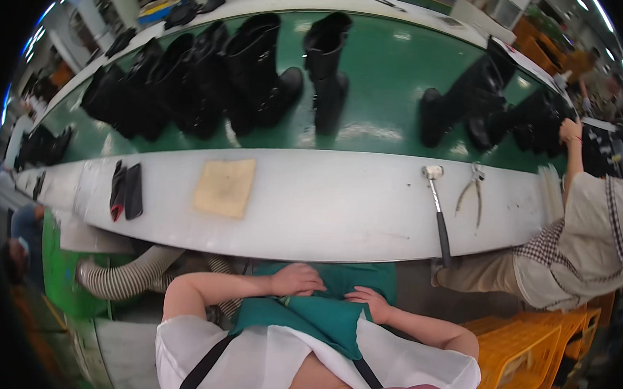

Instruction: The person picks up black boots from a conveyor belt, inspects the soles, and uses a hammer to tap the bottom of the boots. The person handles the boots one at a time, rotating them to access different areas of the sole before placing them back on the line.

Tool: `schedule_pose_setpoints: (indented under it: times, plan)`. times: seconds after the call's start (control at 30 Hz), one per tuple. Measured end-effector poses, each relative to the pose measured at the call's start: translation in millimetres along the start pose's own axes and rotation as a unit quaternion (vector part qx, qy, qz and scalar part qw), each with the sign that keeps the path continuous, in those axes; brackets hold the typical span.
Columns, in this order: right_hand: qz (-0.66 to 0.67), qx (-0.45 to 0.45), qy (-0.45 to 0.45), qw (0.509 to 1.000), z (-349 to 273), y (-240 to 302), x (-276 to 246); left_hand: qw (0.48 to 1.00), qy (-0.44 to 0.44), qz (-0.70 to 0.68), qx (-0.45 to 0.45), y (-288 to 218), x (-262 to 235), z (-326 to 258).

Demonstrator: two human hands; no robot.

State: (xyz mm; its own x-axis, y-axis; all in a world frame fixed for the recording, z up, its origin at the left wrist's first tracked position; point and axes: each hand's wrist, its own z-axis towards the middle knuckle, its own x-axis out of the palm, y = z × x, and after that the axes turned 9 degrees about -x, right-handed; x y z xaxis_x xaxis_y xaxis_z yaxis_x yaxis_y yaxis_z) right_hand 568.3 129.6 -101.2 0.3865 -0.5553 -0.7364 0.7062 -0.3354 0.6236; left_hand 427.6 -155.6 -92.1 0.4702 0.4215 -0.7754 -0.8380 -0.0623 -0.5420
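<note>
My left hand [297,280] rests on the green apron [322,320] over my lap, its fingers loosely stretched to the right. Across from it, my right hand [370,302] lies on the same apron with its fingers spread a little. Neither holds anything, and a short gap separates the two. In front of them runs a white worktable [325,209]. On its right part lie a hammer [440,219] with a dark handle and a pair of pincers [476,178]. A beige square sheet [224,188] is left of centre, and two dark narrow pieces [135,192], red showing on one, lie farther left.
Beyond the table, a green conveyor belt [380,85] carries several tall black boots [254,72]. At the right, a co-worker [577,229] reaches one hand to the boots there. Yellow crates [514,360] stand behind on the right; a ribbed hose [127,276] bends below the table's left.
</note>
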Motion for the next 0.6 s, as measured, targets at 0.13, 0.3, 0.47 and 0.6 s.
schedule_pose_setpoints:
  times: [0.13,0.3,0.47,0.6]
  plan:
    - [-0.008,0.001,0.008,1.000,2.4,2.0,-4.8,1.000,-0.004,0.004,-0.017,-6.3,1.7,-1.0]
    - [-0.032,-0.012,-0.008,0.999,6.3,1.9,-8.9,0.999,-0.003,0.024,-0.024,-7.9,-0.4,0.5]
    - [-0.032,-0.013,-0.021,0.999,6.2,3.3,-7.3,0.999,-0.008,0.028,-0.023,-8.8,-2.5,1.1]
    - [-0.024,-0.014,-0.022,0.999,8.4,4.9,-9.7,1.000,0.018,0.015,-0.017,-0.6,-0.6,2.1]
